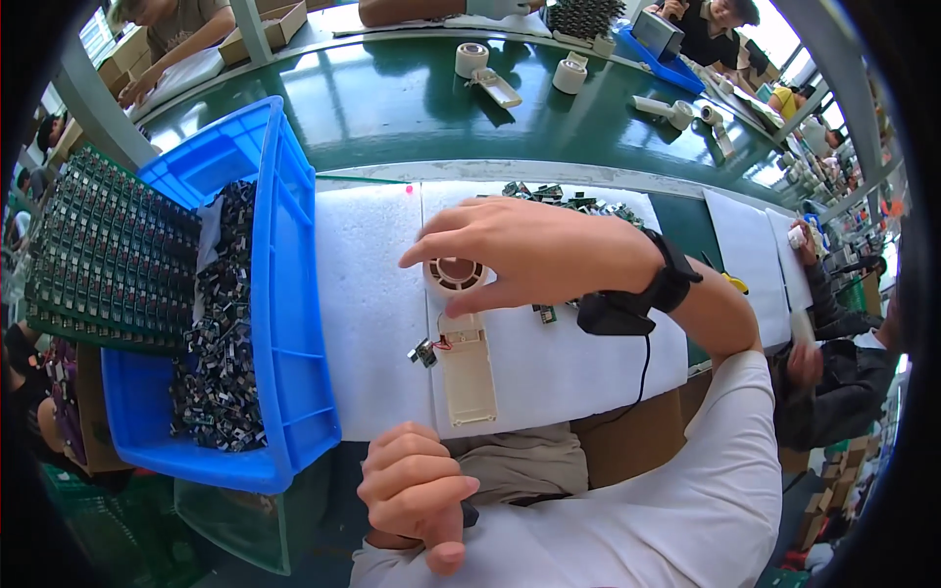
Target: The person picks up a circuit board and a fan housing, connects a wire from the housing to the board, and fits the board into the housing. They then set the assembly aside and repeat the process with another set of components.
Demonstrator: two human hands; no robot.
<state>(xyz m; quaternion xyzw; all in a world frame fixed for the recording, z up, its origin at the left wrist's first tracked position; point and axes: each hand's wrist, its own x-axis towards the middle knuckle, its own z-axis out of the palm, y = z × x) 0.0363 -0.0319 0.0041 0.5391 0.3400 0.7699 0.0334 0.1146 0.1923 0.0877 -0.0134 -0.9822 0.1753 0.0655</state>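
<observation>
Now left hand [417,485] curled by mat edge [559,410]; right hand [500,250] arched over device [469,377], grip unclear.

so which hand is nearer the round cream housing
Right. The right hand is arched over the round cream housing; the left hand is well below it in the picture, not touching it.

bright, with strongly warped edges

a long, glossy green work surface [363,122] curves across the upper part of the frame, streaked with pale reflections.
bright windows [96,35] show at upper left and upper right; grey metal posts [103,113] slant along both sides; brown cardboard boxes [821,505] are stacked at lower right.
</observation>
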